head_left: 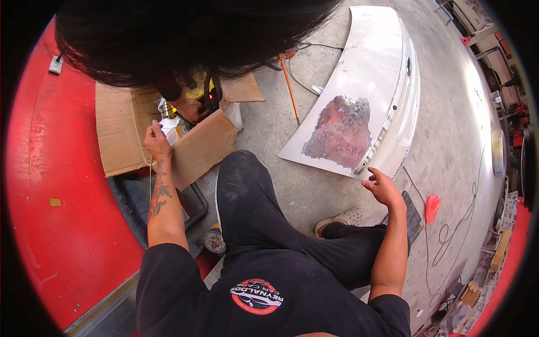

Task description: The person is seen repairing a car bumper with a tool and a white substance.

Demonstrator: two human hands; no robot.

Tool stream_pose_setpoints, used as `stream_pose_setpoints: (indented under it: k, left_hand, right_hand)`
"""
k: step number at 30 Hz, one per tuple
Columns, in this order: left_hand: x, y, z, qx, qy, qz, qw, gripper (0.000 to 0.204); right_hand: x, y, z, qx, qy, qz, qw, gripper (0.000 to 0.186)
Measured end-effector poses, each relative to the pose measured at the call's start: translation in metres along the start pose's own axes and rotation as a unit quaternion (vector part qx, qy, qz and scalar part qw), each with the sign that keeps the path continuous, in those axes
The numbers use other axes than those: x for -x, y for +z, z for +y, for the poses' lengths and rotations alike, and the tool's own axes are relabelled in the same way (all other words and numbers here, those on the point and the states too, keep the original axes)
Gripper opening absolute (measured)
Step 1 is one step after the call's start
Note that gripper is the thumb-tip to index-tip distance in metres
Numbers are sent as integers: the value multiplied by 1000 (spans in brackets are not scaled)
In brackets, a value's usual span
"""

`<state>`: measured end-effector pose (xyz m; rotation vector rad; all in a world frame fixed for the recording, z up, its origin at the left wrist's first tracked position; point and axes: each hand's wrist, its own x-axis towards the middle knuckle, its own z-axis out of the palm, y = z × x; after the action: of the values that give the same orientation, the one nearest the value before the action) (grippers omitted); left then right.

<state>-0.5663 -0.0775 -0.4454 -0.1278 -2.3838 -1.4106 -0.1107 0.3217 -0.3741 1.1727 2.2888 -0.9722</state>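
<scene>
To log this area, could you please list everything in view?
Car panel: one, white, reddish patch, upper right
Cardboard box: one, brown, upper left
Rimmed item: one, black, below box
Tin: one, multicoloured, lower left
Rod: one, orange, between box and panel
Crumpled plastic: one, red, right
Cables: several, dark, right and top
Flat surface: one, red, left
Small block: one, white, upper left
Floor: one, grey, centre
Clutter: uncountable, mixed, right edge
Co-worker: one, dark hair, top
Clog: one, beige, below panel
Shirt: one, dark, bottom
Trousers: one, dark, centre
Left hand: one, bare, by box
Right hand: one, bare, by panel
</scene>
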Motion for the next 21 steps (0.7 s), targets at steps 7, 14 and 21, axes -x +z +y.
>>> stream_pose_setpoints:
  k: [7, 14, 21]
  left_hand:
    - [-1, 0, -1, 0, -9, -2, 1000, 43]
    - [-1, 0, 3, 3, -6, -4, 1000, 43]
    - [1, -2, 7, -12, -9, -9, 1000, 43]
  right_hand:
    - [-1, 1, 2, -5, -1, -1, 1000, 56]
    - [0, -1, -1, -3, 3, 1, 1000, 56]
    - [0, 1, -2, -8, 5, -3, 1000, 56]
